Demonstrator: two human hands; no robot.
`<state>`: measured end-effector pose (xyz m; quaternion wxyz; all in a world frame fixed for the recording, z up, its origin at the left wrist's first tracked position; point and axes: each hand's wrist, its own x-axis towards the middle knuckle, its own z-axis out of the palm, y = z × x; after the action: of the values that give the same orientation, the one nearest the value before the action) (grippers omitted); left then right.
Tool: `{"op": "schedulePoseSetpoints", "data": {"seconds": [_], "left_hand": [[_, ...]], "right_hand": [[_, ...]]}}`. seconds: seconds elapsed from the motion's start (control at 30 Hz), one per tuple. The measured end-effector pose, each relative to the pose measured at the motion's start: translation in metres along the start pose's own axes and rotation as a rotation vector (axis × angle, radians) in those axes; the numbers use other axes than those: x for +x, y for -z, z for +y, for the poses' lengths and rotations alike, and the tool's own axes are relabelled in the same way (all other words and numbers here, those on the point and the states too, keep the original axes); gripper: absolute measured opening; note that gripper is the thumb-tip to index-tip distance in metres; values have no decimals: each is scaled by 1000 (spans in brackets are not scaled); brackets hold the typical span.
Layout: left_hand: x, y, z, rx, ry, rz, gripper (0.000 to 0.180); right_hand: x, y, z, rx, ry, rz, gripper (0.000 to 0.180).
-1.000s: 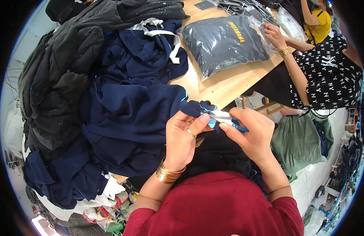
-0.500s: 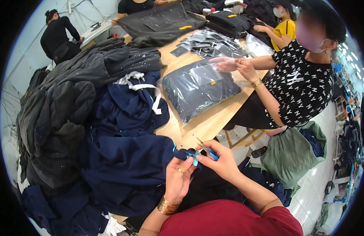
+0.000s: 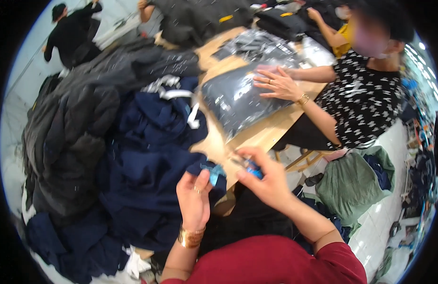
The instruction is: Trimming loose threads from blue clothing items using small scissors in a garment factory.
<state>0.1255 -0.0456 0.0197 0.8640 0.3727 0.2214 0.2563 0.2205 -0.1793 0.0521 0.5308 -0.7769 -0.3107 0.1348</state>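
Observation:
My left hand pinches the edge of a navy blue garment, where light blue stitching or a small light blue tag shows. The rest of that garment spreads over the table to the left. Just right of it, apart from the cloth, my right hand is closed around a small pair of blue-handled thread snips. Their metal tips point up and left and are smeared by motion.
Dark grey garments are heaped at the left. Ahead, a co-worker's hands press on a clear-bagged dark garment on the wooden table. Several small dark packets lie beyond. A green sack stands on the floor at right.
My hands have parted: the left moved left with the navy cloth, while the snips in my right hand came away from it. The co-worker's hands went down onto the bag.

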Motion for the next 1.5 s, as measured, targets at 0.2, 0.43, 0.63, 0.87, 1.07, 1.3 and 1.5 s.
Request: {"op": "schedulePoseSetpoints", "data": {"seconds": [0.2, 0.43, 0.63, 0.87, 1.07, 1.3, 1.5], "left_hand": [[-5, 9, 12, -45, -60, -66, 22], [-10, 18, 12, -59, -53, -54, 21], [-11, 17, 9, -40, -59, -27, 22], [-8, 18, 6, 34, -164, -66, 22], [-9, 16, 7, 23, -181, -80, 22], [-11, 18, 8, -13, -131, -86, 24], [-10, 19, 8, -40, -107, -96, 25]], "right_hand": [[-4, -6, -3, -312, 194, 69, 29], [-3, -25, 0, -411, 428, 76, 27], [-1, -29, -2, -453, 448, 82, 26], [1, -29, -5, -473, 418, 70, 25], [2, -25, -4, -497, 459, 63, 26], [4, -24, 0, -551, 548, 89, 28], [6, -23, 2, -543, 575, 81, 29]]}}
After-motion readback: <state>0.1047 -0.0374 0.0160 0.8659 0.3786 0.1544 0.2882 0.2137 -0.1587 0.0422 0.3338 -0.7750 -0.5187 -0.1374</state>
